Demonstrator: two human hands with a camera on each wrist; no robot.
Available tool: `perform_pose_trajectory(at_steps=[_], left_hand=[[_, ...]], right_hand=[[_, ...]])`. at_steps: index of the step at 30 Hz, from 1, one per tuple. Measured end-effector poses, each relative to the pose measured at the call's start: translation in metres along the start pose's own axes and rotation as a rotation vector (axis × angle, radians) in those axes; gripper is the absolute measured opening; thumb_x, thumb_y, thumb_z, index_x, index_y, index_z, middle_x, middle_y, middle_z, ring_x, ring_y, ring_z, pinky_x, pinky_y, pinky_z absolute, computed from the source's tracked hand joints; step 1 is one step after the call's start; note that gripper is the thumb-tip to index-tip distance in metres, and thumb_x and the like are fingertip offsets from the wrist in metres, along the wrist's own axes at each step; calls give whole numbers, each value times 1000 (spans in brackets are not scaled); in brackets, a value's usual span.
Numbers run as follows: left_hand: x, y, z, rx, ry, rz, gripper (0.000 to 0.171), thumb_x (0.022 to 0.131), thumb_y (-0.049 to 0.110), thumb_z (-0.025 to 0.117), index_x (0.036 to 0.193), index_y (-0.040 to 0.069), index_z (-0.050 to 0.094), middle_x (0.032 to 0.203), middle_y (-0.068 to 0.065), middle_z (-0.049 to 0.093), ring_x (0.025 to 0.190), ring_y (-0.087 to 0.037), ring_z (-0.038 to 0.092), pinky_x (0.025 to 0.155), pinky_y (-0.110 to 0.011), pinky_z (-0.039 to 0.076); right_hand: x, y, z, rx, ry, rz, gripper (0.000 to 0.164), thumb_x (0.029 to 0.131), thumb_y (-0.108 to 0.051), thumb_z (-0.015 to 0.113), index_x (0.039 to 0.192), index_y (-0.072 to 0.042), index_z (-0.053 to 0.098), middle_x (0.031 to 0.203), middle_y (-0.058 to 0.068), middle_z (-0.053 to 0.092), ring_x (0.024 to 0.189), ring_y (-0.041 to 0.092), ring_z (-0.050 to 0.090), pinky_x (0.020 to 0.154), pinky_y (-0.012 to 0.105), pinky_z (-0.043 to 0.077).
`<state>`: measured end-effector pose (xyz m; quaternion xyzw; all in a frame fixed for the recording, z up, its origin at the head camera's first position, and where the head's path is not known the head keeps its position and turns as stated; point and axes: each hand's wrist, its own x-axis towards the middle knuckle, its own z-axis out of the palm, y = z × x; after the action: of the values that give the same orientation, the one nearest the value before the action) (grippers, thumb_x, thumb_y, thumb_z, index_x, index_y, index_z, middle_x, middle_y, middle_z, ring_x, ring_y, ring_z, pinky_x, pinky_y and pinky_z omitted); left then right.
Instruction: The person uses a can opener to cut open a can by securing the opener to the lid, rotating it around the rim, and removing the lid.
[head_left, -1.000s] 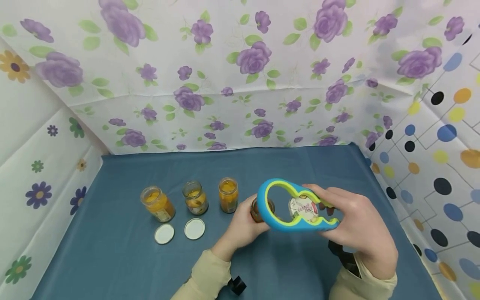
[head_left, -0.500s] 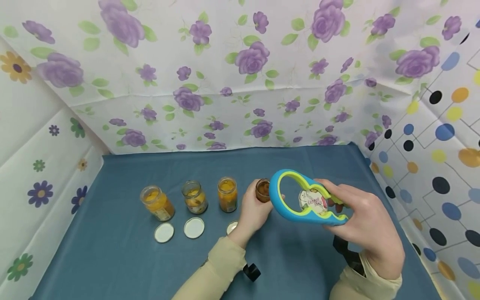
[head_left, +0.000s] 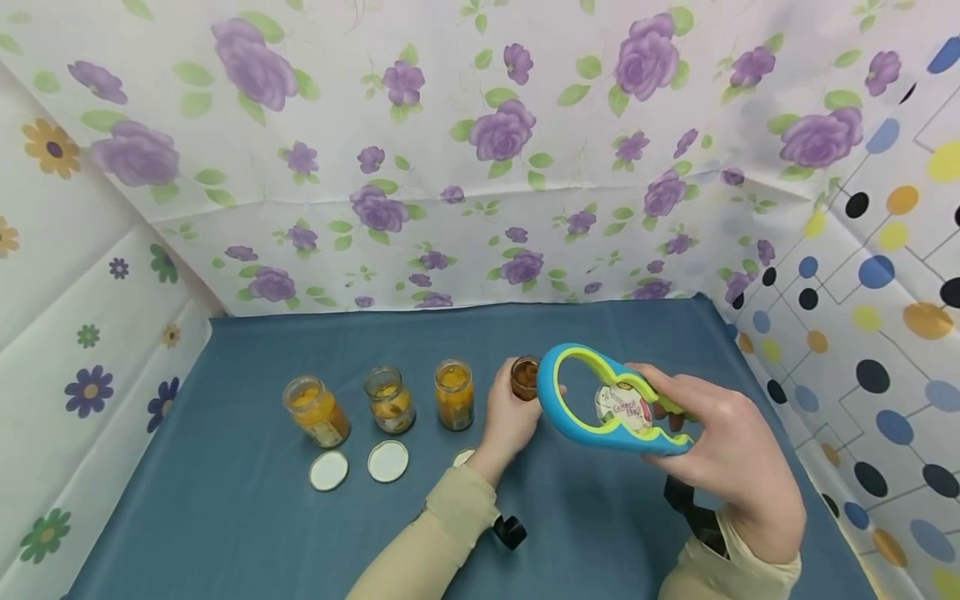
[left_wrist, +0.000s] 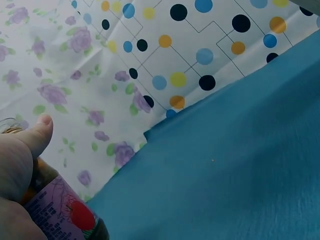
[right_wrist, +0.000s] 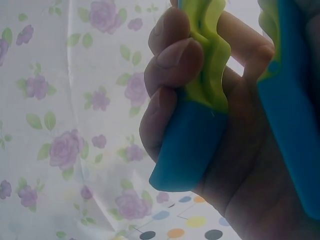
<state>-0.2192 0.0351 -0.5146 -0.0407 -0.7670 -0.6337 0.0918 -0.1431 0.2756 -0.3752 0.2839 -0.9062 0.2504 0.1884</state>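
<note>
In the head view my left hand (head_left: 510, 425) grips a lidless glass jar (head_left: 525, 379) with dark brown contents. The left wrist view shows a purple label (left_wrist: 62, 212) with a red fruit on this jar, which leans in the hand. To the right, my right hand (head_left: 731, 446) holds a blue and lime-green jar opener (head_left: 550, 390) by its two handles. A round printed lid (head_left: 624, 407) sits between the opener's wavy inner edges. Seen from the right wrist, fingers (right_wrist: 172, 65) curl round one handle of the opener.
Left of my hands stand three lidless jars: one with orange contents (head_left: 318, 412), a middle one (head_left: 390, 400) and a third (head_left: 454, 396). White-sided lids (head_left: 328, 471) (head_left: 387, 461) lie before two of them. Another lid (head_left: 463, 457) shows partly behind my left forearm. Patterned sheets (head_left: 480, 200) surround the blue cloth (head_left: 225, 500).
My left hand has carried the jar right and slightly away, exposing part of the third lid. The right hand shifted slightly right with the opener and lid. Over the last half second both barely moved.
</note>
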Motion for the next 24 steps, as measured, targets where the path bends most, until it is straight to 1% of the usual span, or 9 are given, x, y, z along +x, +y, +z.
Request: perform_pose_trajectory(at_steps=[2,5,9,12,15,19,24], left_hand=[[0,-4,0,-11,-7,-4,45,77,37,86,112,25,60,103,3,60,91,-13,58,79,-37,53],[-1,-12,-1,5,-36,-7,44,79,35,84,114,24,60,103,2,60,90,-14,58,78,-37,53],[0,-17,-2,24,-77,-11,43,81,35,83,116,26,59,104,2,58,89,-14,57,76,-38,53],[3,-17,-1,19,-93,-21,47,79,41,83,116,28,59,103,3,59,88,-14,58,76,-39,54],[6,-18,0,12,-104,-44,48,77,41,84,116,28,58,102,3,59,88,-14,58,77,-38,54],[8,-18,1,32,-103,-69,49,77,44,84,115,27,57,101,3,58,88,-14,57,76,-38,53],[11,-17,1,55,-125,-83,58,76,56,80,119,26,55,104,3,58,90,-15,57,78,-39,53]], right_hand=[[1,0,1,2,-4,2,83,62,-19,86,138,-31,57,86,-16,59,70,2,49,56,27,47],[1,1,3,4,-4,2,82,62,-18,84,138,-31,57,85,-16,59,69,2,49,56,26,47],[2,1,4,7,-16,14,81,64,-18,83,138,-32,57,86,-15,60,70,2,50,56,27,47],[2,1,5,12,-23,27,80,64,-18,84,138,-32,57,86,-13,61,71,2,50,56,28,47],[2,1,6,7,-30,33,80,64,-19,84,138,-33,57,86,-15,60,71,2,50,56,28,47],[2,1,7,2,-33,19,80,64,-19,83,139,-32,56,86,-16,58,71,2,50,56,28,47],[3,2,7,1,-20,11,82,62,-16,83,138,-31,57,86,-15,58,70,3,49,55,28,46]])
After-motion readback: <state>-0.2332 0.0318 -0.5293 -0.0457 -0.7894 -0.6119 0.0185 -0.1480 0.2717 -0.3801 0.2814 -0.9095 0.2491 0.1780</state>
